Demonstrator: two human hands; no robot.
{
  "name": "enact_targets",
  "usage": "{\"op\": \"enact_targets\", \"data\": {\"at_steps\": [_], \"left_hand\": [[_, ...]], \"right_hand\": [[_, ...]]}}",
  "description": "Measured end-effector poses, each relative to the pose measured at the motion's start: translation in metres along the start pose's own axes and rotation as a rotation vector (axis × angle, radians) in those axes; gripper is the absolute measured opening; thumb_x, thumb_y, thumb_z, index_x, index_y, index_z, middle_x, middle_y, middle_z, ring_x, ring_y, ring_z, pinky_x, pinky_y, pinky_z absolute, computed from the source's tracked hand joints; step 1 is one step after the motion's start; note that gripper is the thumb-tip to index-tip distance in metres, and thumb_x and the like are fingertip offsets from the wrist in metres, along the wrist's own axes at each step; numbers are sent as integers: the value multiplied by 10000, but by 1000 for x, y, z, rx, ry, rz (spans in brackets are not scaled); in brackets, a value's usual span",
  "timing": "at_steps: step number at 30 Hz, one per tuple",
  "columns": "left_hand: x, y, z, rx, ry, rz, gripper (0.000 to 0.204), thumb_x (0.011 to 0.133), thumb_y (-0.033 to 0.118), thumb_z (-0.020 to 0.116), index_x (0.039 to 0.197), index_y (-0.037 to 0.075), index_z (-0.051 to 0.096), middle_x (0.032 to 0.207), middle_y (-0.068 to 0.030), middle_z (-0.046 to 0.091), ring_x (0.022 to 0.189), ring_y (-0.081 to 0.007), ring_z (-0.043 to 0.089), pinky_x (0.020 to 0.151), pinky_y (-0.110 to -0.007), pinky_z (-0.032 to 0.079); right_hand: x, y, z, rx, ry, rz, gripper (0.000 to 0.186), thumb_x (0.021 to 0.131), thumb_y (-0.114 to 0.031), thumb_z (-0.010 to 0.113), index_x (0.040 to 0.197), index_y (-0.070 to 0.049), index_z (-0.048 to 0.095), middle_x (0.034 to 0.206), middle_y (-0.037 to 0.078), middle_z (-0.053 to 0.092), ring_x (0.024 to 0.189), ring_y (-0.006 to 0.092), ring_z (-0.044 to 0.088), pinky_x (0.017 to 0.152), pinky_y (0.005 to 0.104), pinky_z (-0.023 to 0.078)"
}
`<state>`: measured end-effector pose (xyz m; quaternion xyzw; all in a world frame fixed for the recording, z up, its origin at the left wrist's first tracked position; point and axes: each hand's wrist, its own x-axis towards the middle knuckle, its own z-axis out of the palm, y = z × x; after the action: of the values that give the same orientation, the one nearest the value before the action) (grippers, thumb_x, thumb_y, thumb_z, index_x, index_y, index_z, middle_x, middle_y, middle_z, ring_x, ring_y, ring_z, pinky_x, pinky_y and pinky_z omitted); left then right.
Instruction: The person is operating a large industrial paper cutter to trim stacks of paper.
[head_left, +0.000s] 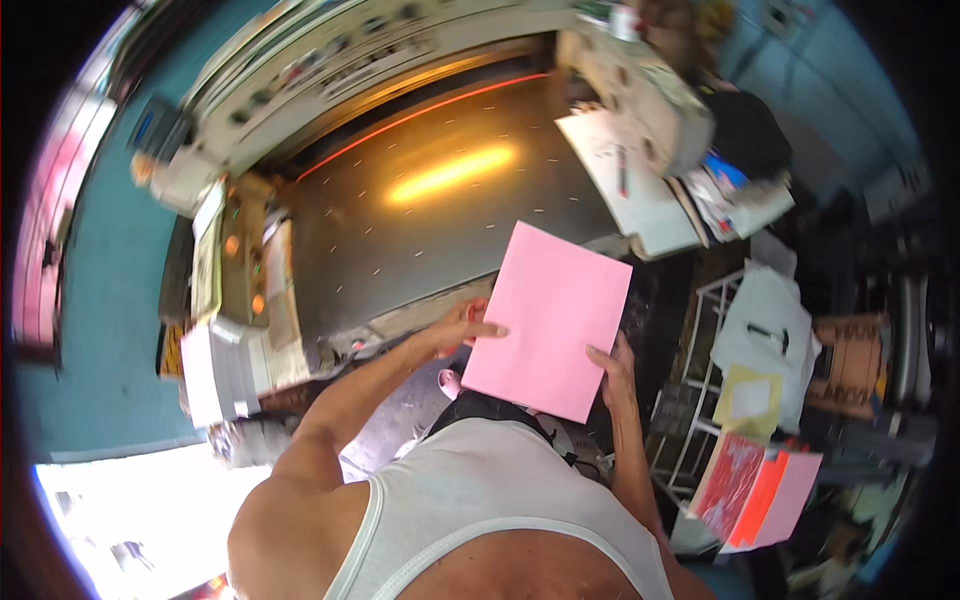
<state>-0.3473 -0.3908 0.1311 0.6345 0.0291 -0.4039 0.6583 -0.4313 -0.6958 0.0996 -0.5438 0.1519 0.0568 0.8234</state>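
A stack of pink paper [550, 325] is held up in front of my body, tilted a little clockwise. My left hand [468, 328] grips its left edge, thumb on top and the other fingers at the side and underneath. On the lower right edge, my right hand [612, 368] holds it the same way, with the thumb over the top face. How many sheets there are cannot be told from here. Just beyond the paper lies the dark metal bed [400, 240] of a large machine, with a bright yellow light reflected on it.
A red line [420, 112] crosses the machine's far side. White sheets with a pen [622, 172] lie on its right wing. Paper piles [215, 375] sit at the left. To the right stand a white wire rack [690, 400] and red, orange and pink paper stacks [765, 500].
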Motion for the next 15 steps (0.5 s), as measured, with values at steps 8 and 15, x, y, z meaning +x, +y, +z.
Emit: {"op": "enact_targets", "data": {"at_steps": [8, 15], "left_hand": [[-17, 15, -195, 130, 269, -31, 502, 768, 360, 818, 1098, 7, 682, 926, -82, 698, 821, -161, 653, 664, -282, 509], [22, 2, -321, 451, 338, -24, 563, 752, 403, 803, 1170, 52, 667, 1047, -87, 669, 992, -199, 603, 846, -318, 470]], "right_hand": [[105, 75, 156, -102, -190, 196, 416, 849, -226, 721, 1173, 13, 613, 1020, 77, 688, 864, 166, 684, 771, 312, 569], [111, 120, 239, -46, -149, 327, 300, 868, -166, 692, 1112, -13, 611, 1036, 94, 679, 950, 246, 700, 859, 420, 588]]}}
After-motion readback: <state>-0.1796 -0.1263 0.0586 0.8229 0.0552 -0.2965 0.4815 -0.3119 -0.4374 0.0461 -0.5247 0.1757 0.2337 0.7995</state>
